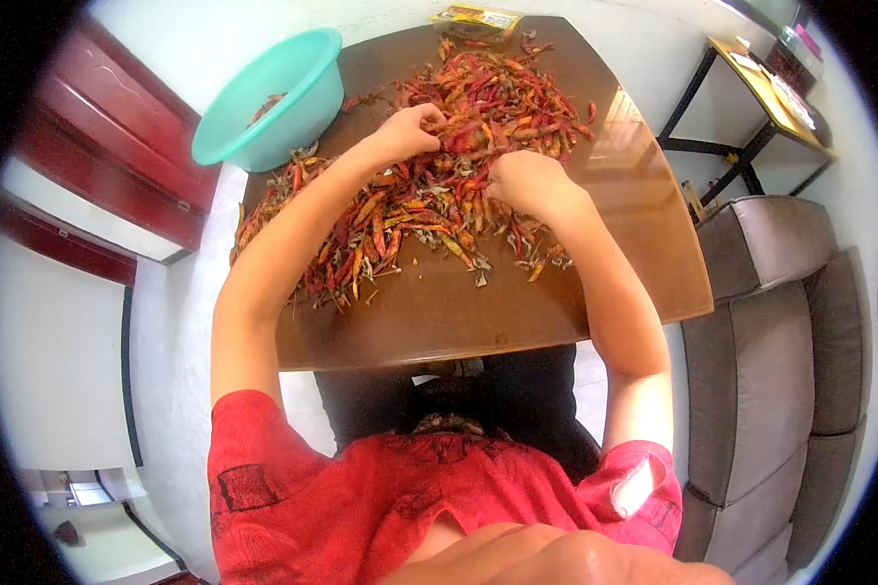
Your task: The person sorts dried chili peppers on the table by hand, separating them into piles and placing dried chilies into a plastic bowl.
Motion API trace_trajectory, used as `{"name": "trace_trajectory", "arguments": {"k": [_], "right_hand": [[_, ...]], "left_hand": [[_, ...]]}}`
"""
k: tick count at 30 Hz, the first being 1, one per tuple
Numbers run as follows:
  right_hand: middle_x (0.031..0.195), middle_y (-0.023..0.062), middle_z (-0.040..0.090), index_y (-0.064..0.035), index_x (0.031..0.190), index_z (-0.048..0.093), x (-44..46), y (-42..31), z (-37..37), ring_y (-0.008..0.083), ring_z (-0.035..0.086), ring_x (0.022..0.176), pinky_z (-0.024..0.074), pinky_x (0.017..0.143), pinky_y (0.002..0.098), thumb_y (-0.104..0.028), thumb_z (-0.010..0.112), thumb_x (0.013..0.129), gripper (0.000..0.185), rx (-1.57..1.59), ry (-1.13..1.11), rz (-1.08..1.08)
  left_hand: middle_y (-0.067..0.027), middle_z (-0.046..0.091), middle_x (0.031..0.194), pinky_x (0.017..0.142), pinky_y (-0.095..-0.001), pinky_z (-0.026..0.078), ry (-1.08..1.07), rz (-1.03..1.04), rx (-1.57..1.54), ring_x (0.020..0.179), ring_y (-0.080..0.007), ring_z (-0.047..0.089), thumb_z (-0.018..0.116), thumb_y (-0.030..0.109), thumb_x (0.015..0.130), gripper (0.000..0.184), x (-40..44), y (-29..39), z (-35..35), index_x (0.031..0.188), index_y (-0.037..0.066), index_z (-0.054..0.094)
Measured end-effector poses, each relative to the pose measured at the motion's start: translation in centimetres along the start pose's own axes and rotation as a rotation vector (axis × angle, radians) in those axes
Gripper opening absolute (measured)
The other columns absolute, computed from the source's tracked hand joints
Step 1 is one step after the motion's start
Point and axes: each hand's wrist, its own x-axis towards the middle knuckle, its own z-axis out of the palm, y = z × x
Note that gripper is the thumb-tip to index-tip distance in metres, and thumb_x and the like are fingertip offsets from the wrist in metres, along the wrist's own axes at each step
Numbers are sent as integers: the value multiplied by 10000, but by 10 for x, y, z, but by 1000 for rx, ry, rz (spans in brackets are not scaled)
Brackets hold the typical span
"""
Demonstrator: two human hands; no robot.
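A large heap of dried chili peppers, red to orange with some brown, shrivelled bits, spreads over the brown table. My left hand rests at the heap's upper middle, its fingers curled toward the thumb against the chilies. On the heap's right side, my right hand has its fingers bent and drawn together, their tips among the peppers. What either hand pinches is too small or too hidden to name. Between the two hands lie more chilies.
A teal basin with a few chilies inside stands at the table's back left. A yellow packet lies at the far edge. To the right are a grey sofa and a small black-framed side table.
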Motion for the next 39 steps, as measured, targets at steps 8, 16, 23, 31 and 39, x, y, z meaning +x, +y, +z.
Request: {"name": "trace_trajectory", "arguments": {"k": [8,16,23,31,39], "right_hand": [[1001,166,693,-63,965,711,-3,7,-6,334,660,972,523,839,449,-305,656,809,293,69,17,-2],[899,182,668,-29,903,677,-14,22,-22,358,635,867,492,782,444,-288,619,823,277,35,38,16],[841,168,683,-44,846,694,-24,3,-37,352,656,844,508,766,451,-286,632,825,250,259,236,-94],[828,191,654,-34,814,669,-18,-23,-11,363,638,824,502,733,458,-282,622,805,253,-34,95,-33],[759,202,633,-36,801,645,-28,-31,-30,383,626,744,492,671,458,-231,572,802,209,104,233,-24]], "left_hand": [[-142,526,1095,960,-424,395,317,513,268,1072,-345,476,650,10,748,362,-93,41,32,1097,87,592],[-122,483,1276,959,-328,457,489,269,-408,1249,-239,472,584,-2,860,388,-151,39,41,1235,93,567],[-53,551,1110,839,-269,459,583,273,-591,965,-140,575,520,-14,886,244,-156,7,46,1093,43,636],[-71,610,942,834,-289,441,529,352,-333,910,-174,578,528,0,890,153,-160,7,50,981,14,651],[-81,635,934,845,-312,452,540,394,-326,913,-209,601,524,21,896,152,-165,12,45,977,15,652]]}}
